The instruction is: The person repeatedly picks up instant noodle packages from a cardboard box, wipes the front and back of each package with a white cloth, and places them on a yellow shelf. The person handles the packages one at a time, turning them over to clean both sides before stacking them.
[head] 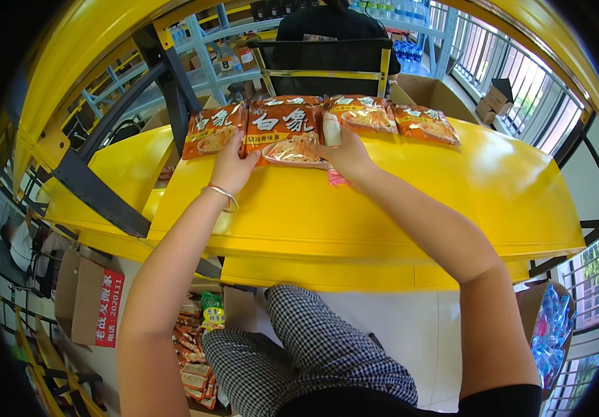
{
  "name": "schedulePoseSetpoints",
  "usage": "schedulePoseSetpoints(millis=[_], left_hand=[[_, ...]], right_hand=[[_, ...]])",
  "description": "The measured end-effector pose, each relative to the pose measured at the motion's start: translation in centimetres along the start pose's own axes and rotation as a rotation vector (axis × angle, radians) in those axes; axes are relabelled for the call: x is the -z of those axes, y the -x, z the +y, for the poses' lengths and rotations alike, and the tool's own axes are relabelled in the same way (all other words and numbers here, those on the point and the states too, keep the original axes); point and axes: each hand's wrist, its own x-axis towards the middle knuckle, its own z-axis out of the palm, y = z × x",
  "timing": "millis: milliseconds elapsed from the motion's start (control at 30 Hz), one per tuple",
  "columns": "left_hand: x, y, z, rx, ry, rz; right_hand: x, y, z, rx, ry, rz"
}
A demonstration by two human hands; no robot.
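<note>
Orange packets of instant noodles stand in a row along the back of a yellow metal shelf (299,213). My left hand (234,161) and my right hand (345,154) hold the large middle noodle packet (286,135) by its two sides. The left fingers also reach the edge of the leftmost noodle packet (213,130). A whitish wrapped item (332,129) lies against my right fingers, and a pink wrapper piece (337,177) shows below that hand. To the right are a further noodle packet (363,113) and the rightmost noodle packet (425,124).
A dark shelf upright (104,193) rises at the left. Below, a cardboard box (237,307) holds many noodle packets; another box (531,307) at the right holds plastic bottles. Behind the shelf, a person (331,26) sits in a black-backed chair (325,65) near blue racks.
</note>
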Motion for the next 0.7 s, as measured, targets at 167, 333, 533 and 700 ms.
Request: schedulePoseSetpoints(millis=[167,333,533,700], left_hand=[[-1.5,-3.9,0.9,-0.024,-0.254,0.051],[-2.0,-5.2,0.9,-0.022,-0.453,0.076],[-2.8,-5.4,1.2,-0.065,-0.543,0.066],[-3.3,-4.7,0.1,-0.211,-0.677,0.116]], right_hand=[[-0.7,-5.4,2.7,0.084,0.113,0.122],[-1.8,-5.3,2.2,0.252,0.132,0.220],[-1.5,-5.5,2.5,0.283,0.181,0.247],[-2.0,-6.2,3.7,0.313,0.196,0.187]])
